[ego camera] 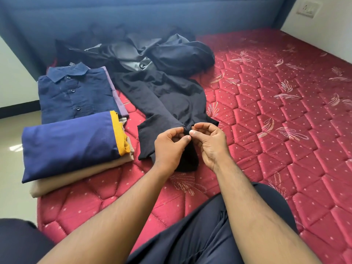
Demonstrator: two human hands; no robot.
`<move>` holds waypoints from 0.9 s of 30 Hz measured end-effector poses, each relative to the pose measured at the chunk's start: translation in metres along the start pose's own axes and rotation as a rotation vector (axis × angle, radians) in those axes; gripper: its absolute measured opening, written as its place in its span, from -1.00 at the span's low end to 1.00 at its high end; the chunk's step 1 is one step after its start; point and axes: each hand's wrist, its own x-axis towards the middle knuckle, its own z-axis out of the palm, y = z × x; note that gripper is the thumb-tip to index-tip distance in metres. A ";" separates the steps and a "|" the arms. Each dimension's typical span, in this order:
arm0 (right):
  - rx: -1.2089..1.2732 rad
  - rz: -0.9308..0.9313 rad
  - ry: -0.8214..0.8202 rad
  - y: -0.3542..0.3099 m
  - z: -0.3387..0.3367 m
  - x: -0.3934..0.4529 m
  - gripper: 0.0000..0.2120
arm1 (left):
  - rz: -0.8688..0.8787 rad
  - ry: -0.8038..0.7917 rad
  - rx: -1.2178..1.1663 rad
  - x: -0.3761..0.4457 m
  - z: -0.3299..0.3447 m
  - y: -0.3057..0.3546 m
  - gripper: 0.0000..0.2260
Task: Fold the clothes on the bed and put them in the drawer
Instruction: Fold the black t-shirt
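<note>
A black garment (165, 100) lies stretched out on the red quilted mattress (276, 115), its near end bunched between my hands. My left hand (169, 147) and my right hand (209, 143) both pinch that near edge with thumb and fingertips, side by side. Behind it a heap of unfolded dark clothes (152, 52) rests against the blue headboard. On the left sit folded items: a navy button shirt (76, 92) over a purple piece, and a blue top with yellow trim (70, 143) over a beige one. No drawer is in view.
The mattress's left edge runs beside the folded stacks, with tiled floor (13, 164) beyond. A white wall with a socket (307, 8) stands at the right. My legs in dark trousers (200, 235) rest on the near mattress. Bare mattress spreads to the right.
</note>
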 end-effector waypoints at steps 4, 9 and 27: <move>0.001 0.048 -0.075 -0.004 0.000 0.001 -0.78 | 0.177 0.070 0.216 0.000 -0.005 0.004 -0.71; -0.070 -0.019 -0.184 -0.001 -0.002 0.003 -0.65 | 0.274 0.047 0.294 0.008 -0.014 0.007 -0.76; -0.950 -0.477 -0.801 -0.140 0.122 -0.022 -0.73 | 0.825 0.117 0.451 -0.011 -0.121 0.141 -0.55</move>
